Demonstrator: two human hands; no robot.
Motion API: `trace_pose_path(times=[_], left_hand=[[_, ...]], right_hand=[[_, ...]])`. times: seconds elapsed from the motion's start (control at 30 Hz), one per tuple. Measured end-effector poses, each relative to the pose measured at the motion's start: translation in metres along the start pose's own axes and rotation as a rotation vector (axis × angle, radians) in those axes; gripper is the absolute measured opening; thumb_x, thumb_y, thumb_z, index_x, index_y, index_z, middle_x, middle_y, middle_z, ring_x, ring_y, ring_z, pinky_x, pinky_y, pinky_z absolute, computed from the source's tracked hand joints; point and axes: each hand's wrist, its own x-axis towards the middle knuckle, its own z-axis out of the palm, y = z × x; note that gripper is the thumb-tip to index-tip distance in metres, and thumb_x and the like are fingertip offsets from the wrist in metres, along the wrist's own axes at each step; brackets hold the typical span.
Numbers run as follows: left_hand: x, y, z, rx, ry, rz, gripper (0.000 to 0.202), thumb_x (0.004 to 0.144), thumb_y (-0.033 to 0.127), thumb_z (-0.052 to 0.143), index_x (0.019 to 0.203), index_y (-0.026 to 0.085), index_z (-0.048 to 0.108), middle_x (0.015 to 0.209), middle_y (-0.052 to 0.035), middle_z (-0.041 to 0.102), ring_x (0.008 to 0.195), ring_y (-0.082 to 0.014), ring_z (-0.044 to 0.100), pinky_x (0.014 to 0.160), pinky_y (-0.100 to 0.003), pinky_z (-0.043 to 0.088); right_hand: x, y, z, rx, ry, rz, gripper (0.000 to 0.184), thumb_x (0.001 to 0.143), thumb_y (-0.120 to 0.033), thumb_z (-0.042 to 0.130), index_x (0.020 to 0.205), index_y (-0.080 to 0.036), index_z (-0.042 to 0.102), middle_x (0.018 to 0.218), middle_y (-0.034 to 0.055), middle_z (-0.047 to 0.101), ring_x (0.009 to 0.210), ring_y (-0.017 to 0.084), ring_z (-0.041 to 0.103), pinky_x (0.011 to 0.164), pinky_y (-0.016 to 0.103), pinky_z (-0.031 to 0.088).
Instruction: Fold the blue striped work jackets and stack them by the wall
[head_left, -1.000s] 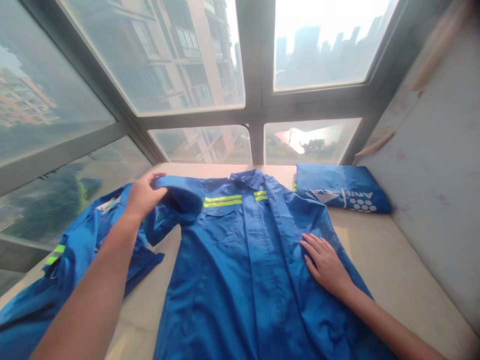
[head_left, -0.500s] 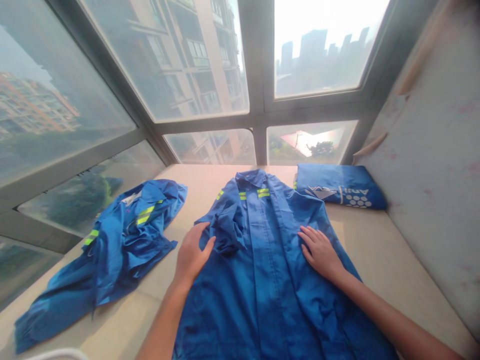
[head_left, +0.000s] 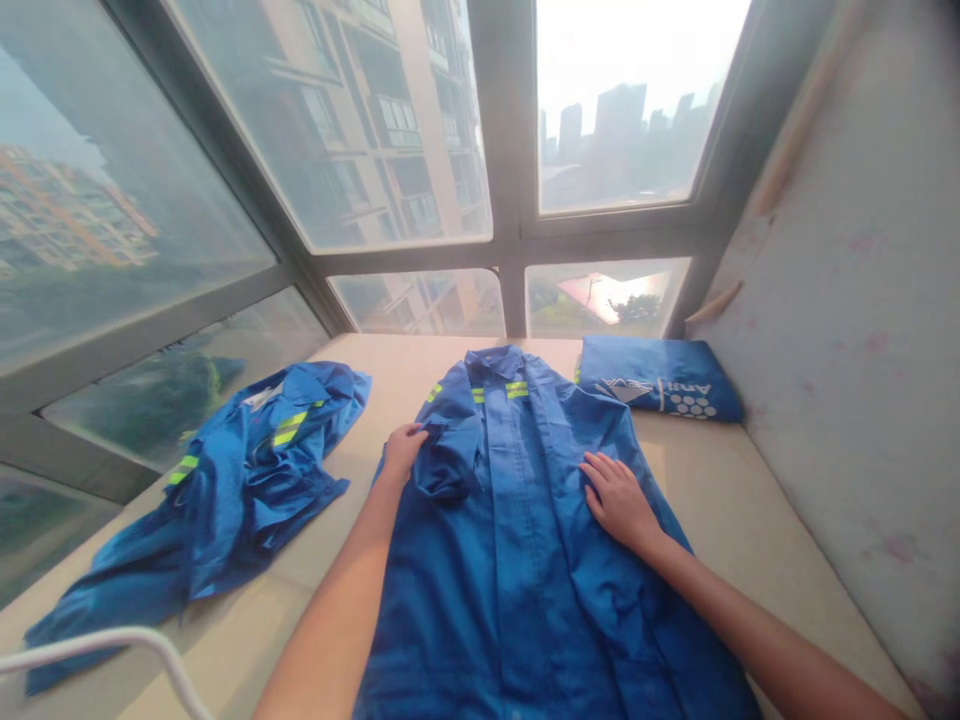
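Left hand point(head_left: 403, 448) gripping shirt point(head_left: 517, 560) edge, right hand point(head_left: 619, 500) flat, ledge point(head_left: 750, 500) either side

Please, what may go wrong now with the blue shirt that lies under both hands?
1. The folded-in sleeve is bunched, not flat; if the grip of the left hand presses it down like this, creases will likely be set into the fold.
2. The right hand lies flat on only one side of the shirt, so a pull from the left might drag the shirt askew on the smooth ledge.
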Motion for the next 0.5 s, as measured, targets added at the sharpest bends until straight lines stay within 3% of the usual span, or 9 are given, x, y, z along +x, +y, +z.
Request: trace_pose_path(times=[0.1, 0.2, 0.3, 0.37, 0.4, 0.47, 0.5], left_hand=[[-0.007, 0.018, -0.021, -0.103, 0.086, 0.007, 0.039, 0.095, 0.039, 0.057, 0.125, 0.015, 0.058, 0.119, -0.0085, 0.064, 0.104, -0.0237, 0.064, 0.089, -0.043, 0.056], [-0.047, 0.019, -0.035, -0.248, 0.219, 0.047, 0.043, 0.097, 0.037, 0.045, 0.134, 0.017, 0.051, 0.113, -0.0069, 0.068, 0.107, -0.0246, 0.065, 0.095, -0.043, 0.055], [-0.134, -0.003, -0.019, -0.379, 0.387, 0.077, 0.056, 0.092, 0.038, 0.041, 0.147, 0.027, 0.037, 0.124, -0.0079, 0.066, 0.121, -0.0303, 0.061, 0.102, -0.053, 0.051], [-0.207, -0.029, 0.012, -0.221, 0.395, -0.054, 0.061, 0.092, 0.040, 0.038, 0.152, 0.031, 0.031, 0.131, -0.0119, 0.063, 0.129, -0.0339, 0.056, 0.107, -0.058, 0.046], [-0.242, -0.043, 0.029, -0.082, 0.251, -0.122, 0.063, 0.091, 0.041, 0.040, 0.153, 0.032, 0.033, 0.136, -0.0138, 0.060, 0.133, -0.0334, 0.052, 0.111, -0.055, 0.044], [-0.299, -0.065, 0.062, 0.162, -0.176, -0.195, 0.066, 0.083, 0.043, 0.055, 0.147, 0.039, 0.043, 0.142, -0.0142, 0.055, 0.139, -0.0325, 0.045, 0.113, -0.045, 0.043], [-0.318, -0.074, 0.073, 0.193, -0.351, -0.202, 0.069, 0.081, 0.043, 0.058, 0.148, 0.037, 0.044, 0.145, -0.0140, 0.053, 0.141, -0.0340, 0.042, 0.115, -0.047, 0.041]], right_hand=[[0.000, 0.002, 0.000, 0.011, -0.006, 0.003, 0.040, 0.094, -0.025, 0.043, 0.129, -0.021, 0.061, 0.143, 0.0089, 0.056, 0.134, 0.028, 0.047, 0.111, 0.049, 0.035], [-0.001, 0.003, 0.001, 0.007, -0.016, 0.003, 0.040, 0.095, -0.026, 0.041, 0.128, -0.020, 0.061, 0.143, 0.0092, 0.056, 0.134, 0.028, 0.047, 0.111, 0.049, 0.034], [-0.002, 0.005, 0.002, 0.001, -0.018, -0.002, 0.040, 0.095, -0.027, 0.041, 0.129, -0.020, 0.061, 0.143, 0.0090, 0.056, 0.134, 0.028, 0.047, 0.111, 0.048, 0.034], [-0.003, 0.006, 0.003, -0.002, -0.010, -0.008, 0.040, 0.095, -0.027, 0.041, 0.129, -0.020, 0.061, 0.143, 0.0092, 0.056, 0.134, 0.028, 0.047, 0.111, 0.048, 0.035], [-0.003, 0.006, 0.004, -0.004, -0.005, -0.013, 0.040, 0.095, -0.027, 0.041, 0.129, -0.020, 0.061, 0.143, 0.0095, 0.056, 0.134, 0.028, 0.048, 0.111, 0.048, 0.035], [-0.004, 0.006, 0.004, -0.009, 0.007, -0.021, 0.040, 0.095, -0.027, 0.041, 0.128, -0.020, 0.061, 0.142, 0.0099, 0.057, 0.132, 0.028, 0.049, 0.110, 0.049, 0.036], [-0.004, 0.006, 0.005, -0.010, 0.013, -0.025, 0.040, 0.095, -0.027, 0.040, 0.128, -0.020, 0.061, 0.141, 0.0100, 0.057, 0.132, 0.028, 0.049, 0.109, 0.049, 0.037]])
